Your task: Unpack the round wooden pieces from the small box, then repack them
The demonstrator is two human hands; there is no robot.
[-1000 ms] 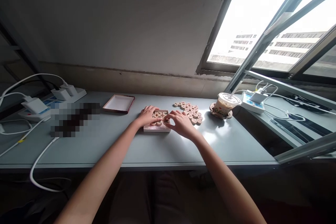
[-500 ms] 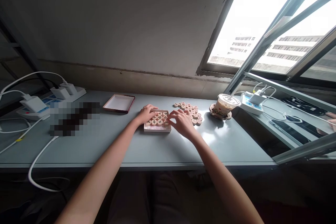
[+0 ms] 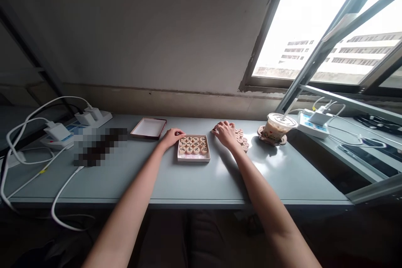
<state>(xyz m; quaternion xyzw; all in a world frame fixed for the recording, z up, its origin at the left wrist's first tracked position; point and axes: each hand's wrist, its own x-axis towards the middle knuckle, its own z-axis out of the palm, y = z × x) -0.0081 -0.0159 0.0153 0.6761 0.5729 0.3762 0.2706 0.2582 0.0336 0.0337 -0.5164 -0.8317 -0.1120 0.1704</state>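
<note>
A shallow square box [image 3: 194,159] stands on the desk, with rows of round wooden xiangqi pieces [image 3: 189,150] marked in dark characters. A strip of its floor shows along the near side. My left hand [image 3: 172,137] is at the box's far left corner, fingers closed on its edge. To the right, my right hand [image 3: 225,134] bends down over the left part of a pile of loose xiangqi pieces [image 3: 241,136]. Its fingertips close on a piece at the pile's left end; the hand hides much of that piece and some of the pile.
The box lid [image 3: 148,128] lies upturned at the back left. A lidded drink cup [image 3: 279,127] with a straw sits in a holder right of the pile. Power strips with chargers [image 3: 58,132] and white cables [image 3: 55,205] are at the left; another power strip [image 3: 314,123] is at the right.
My left hand has drawn back from over the pieces to the box's corner. My right hand has left the box's right side and moved to the pile. The view has shifted slightly.
</note>
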